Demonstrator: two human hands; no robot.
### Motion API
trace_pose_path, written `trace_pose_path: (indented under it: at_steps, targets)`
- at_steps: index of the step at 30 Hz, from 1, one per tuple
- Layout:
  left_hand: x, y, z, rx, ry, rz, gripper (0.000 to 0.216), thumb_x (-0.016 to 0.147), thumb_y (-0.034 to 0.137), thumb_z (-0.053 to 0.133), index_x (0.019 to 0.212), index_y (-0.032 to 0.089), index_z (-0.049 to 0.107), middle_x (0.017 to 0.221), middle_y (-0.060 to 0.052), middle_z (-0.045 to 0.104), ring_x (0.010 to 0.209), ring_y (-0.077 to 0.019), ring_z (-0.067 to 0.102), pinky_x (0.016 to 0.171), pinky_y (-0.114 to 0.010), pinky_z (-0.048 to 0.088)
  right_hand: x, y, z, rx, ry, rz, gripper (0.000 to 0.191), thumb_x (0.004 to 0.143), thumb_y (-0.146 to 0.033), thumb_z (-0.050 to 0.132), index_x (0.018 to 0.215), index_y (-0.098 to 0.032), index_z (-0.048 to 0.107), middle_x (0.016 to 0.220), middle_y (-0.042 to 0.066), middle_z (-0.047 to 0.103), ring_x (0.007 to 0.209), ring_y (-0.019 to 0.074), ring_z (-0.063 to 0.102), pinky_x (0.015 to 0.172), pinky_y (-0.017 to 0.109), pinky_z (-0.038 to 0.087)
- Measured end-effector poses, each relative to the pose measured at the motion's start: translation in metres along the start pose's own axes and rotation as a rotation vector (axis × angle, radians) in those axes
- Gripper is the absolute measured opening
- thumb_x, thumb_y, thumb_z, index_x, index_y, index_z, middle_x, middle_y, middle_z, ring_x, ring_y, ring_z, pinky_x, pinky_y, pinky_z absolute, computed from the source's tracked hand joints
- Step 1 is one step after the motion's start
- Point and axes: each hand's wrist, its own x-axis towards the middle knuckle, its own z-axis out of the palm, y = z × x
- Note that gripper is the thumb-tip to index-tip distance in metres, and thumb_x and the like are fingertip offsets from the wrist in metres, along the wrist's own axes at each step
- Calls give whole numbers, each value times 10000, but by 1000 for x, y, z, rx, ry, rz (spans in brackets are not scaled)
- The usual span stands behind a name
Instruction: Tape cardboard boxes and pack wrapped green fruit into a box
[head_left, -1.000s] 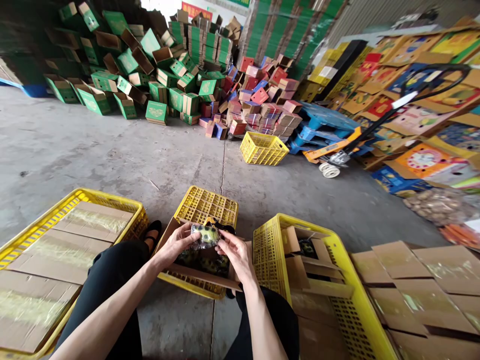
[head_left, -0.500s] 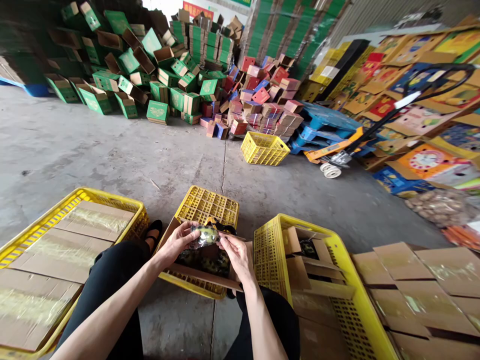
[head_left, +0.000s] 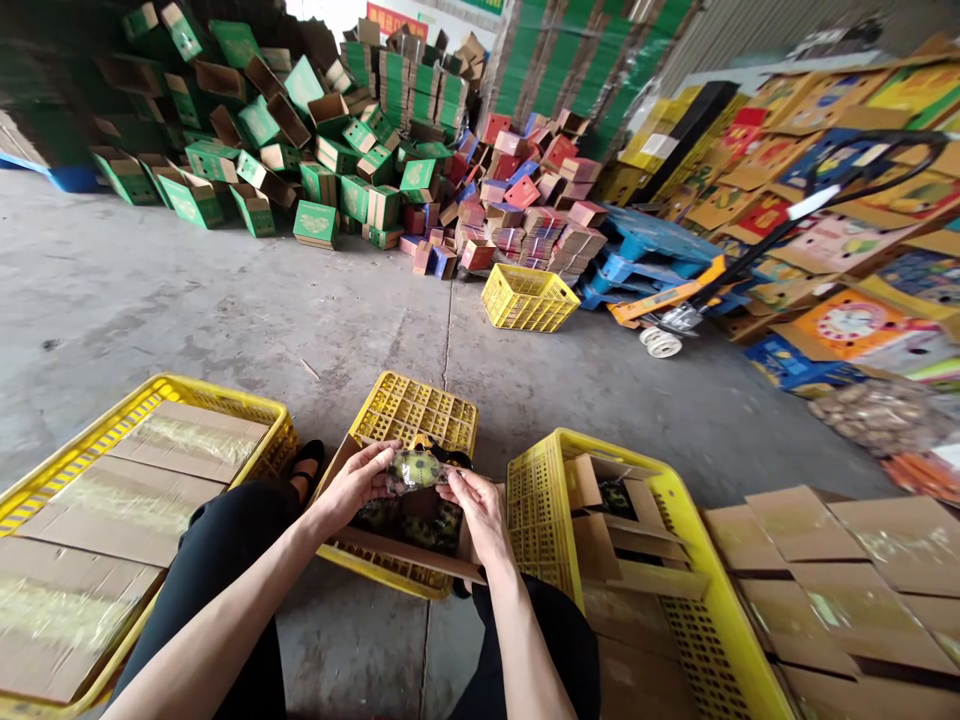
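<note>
A small clear plastic packet (head_left: 414,472) with a green, dark-spotted thing inside is stretched level between both my hands. My left hand (head_left: 361,484) pinches its left end, and my right hand (head_left: 478,512) grips the right end. Below them an open cardboard box (head_left: 409,552) contains several similar dark, spotted packets (head_left: 424,528). The box rests on a yellow plastic crate (head_left: 424,402) whose grid surface faces up. Just behind the held packet lies an orange-and-black object (head_left: 427,443), partly hidden, its kind unclear.
At left, a yellow crate (head_left: 289,432) holds taped cartons. Another yellow crate (head_left: 555,455) at right holds an open carton (head_left: 592,545) and others. Taped cartons (head_left: 847,570) stand far right. Beyond are a yellow crate (head_left: 529,300), a pallet jack (head_left: 675,310) and piled boxes (head_left: 315,180).
The packet has turned slightly in my fingers, so more of its green, spotted face shows. Both hands stay on its ends in nearly the same place.
</note>
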Motion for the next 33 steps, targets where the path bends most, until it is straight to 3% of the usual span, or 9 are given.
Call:
trace_pose_path:
  at_steps: [5, 10, 15, 17, 21, 24, 27, 30, 33]
  targets:
    - [0, -1, -3, 32, -36, 45, 546, 750, 452, 931, 1175, 168, 738, 1106, -92, 771, 889, -187, 733, 787, -272, 579, 1, 3, -1, 7, -1, 13, 492, 784, -640, 834, 1076, -244, 829, 992, 75, 821, 879, 272, 781, 929, 466, 636]
    - [-3, 1, -6, 117, -44, 40, 596, 792, 493, 889, 1276, 203, 697, 1155, -94, 765, 973, -215, 726, 826, -297, 567, 1, 0, -1, 25, 9, 30, 464, 764, -611, 861, 1014, -223, 825, 919, 59, 815, 831, 252, 777, 885, 425, 642]
    - [-8, 3, 2, 214, -240, 36, 743, 731, 406, 944, 1397, 252, 653, 1360, -99, 708, 1249, -282, 649, 992, -345, 526, -1, -3, 0, 70, 58, 114, 438, 719, -608, 893, 823, -200, 772, 780, 38, 782, 727, 223, 761, 755, 354, 638]
    - [-7, 2, 4, 244, -240, 46, 782, 671, 378, 976, 1376, 238, 666, 1325, -96, 723, 1177, -268, 678, 982, -339, 526, -2, -2, 0, 72, 22, 139, 469, 719, -630, 884, 851, -194, 772, 798, 50, 788, 743, 221, 765, 758, 346, 633]
    - [-3, 3, -3, 426, -40, 16, 623, 753, 562, 865, 1211, 159, 738, 1020, -79, 774, 810, -202, 697, 748, -301, 549, 0, 6, -3, 30, -60, 129, 578, 789, -697, 790, 1074, -195, 755, 876, 72, 802, 779, 222, 775, 775, 361, 627]
    - [-1, 7, -12, 632, 64, 48, 539, 808, 642, 759, 1026, 149, 779, 886, -61, 759, 770, -220, 684, 689, -292, 520, 4, 11, -8, -200, -131, 80, 492, 919, -662, 653, 1096, -209, 727, 910, 74, 804, 815, 229, 780, 763, 354, 617]
    - [-1, 8, -18, 901, 101, 114, 454, 830, 621, 722, 925, 182, 789, 850, -49, 756, 837, -258, 698, 723, -301, 503, 6, 13, -10, -749, -311, 82, 350, 1058, -457, 467, 1047, -231, 735, 1014, 79, 810, 953, 227, 774, 830, 331, 581]
    - [0, 0, -22, 1199, 145, 138, 339, 846, 533, 716, 898, 206, 790, 874, -57, 748, 898, -272, 707, 791, -315, 504, 5, 17, -7, -1140, -464, 139, 284, 1044, -266, 481, 1028, -232, 762, 1105, 91, 803, 1103, 240, 742, 938, 326, 527]
    - [2, -11, -26, 1424, 199, 178, 255, 861, 446, 719, 918, 208, 791, 1006, -95, 740, 990, -279, 711, 852, -326, 523, 5, 25, -4, -1257, -500, 234, 230, 925, -110, 607, 1061, -192, 774, 1158, 141, 787, 1178, 285, 712, 982, 358, 509]
